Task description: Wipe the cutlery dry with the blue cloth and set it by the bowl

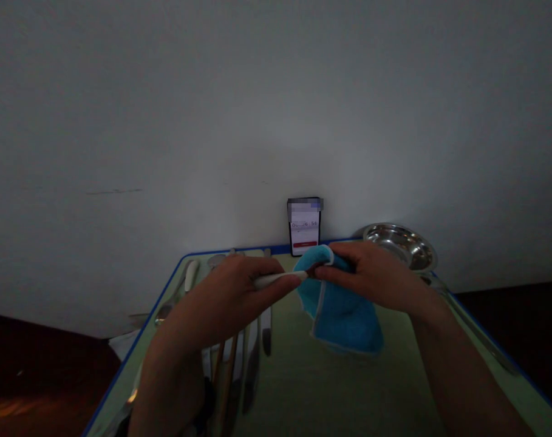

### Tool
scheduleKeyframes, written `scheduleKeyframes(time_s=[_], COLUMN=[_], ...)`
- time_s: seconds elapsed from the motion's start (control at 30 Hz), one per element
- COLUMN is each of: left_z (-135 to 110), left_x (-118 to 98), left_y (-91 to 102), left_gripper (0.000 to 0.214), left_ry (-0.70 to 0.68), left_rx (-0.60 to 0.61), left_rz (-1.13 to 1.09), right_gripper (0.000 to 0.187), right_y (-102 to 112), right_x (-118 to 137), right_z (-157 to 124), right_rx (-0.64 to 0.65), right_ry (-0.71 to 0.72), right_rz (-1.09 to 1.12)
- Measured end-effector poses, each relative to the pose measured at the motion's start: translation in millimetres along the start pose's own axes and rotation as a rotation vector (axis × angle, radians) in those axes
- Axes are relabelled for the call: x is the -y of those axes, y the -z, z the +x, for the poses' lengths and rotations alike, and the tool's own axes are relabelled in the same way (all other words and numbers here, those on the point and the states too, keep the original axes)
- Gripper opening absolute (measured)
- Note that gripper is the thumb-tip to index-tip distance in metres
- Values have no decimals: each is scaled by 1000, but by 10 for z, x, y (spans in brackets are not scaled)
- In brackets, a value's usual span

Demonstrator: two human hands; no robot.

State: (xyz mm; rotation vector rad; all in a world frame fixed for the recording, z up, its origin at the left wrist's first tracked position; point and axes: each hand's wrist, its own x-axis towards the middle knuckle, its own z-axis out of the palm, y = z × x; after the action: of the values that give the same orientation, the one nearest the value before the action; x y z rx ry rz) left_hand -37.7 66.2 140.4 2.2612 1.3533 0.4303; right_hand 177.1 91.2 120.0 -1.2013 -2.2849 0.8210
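Note:
My left hand (239,291) is closed around the pale handle of a utensil (276,279), which points to the right. A blue cloth (344,321) with a white edge is pinched in my right hand (367,273) and folded about the utensil's far end. That end is hidden, so its kind cannot be told. Both hands are held close together above the green table (330,394), and the cloth hangs down below my right fingers.
A phone (305,227) showing a timer leans against the wall (276,121). At the back right stands a shiny metal bowl (401,243), with a long metal utensil (480,337) along the right edge. Several knives (252,364), chopsticks (229,382) and a spoon (164,312) lie on the left.

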Motion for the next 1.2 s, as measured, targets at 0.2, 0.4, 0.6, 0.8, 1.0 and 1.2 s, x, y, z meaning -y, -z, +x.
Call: scheduleKeyframes(time_s=[0.2,0.4,0.6,0.8,1.0,1.2], left_z=[3,-25,3,48,59,15], left_x=[50,156,112,60,102,181], left_y=[-5,26,7,-21,-33,-2], left_gripper=[38,38,41,32,37,40], left_ry=[18,67,64,-36,2,100], left_rx=[-5,-27,0,26,21,-41], left_rz=[30,56,89,-24,2,86], right_gripper=[27,37,43,41,39,37], right_y=[56,233,179,-82,-58,109], right_x=[-102,-233,-36,175,147,-21], right_z=[-37,-171,-187,-40,9,-100], right_rx=[-15,-169,-189,19,-18,-243], right_ry=[-61,-162,-109,65,79,-83], right_rz=[-56,43,13,120,2,232])
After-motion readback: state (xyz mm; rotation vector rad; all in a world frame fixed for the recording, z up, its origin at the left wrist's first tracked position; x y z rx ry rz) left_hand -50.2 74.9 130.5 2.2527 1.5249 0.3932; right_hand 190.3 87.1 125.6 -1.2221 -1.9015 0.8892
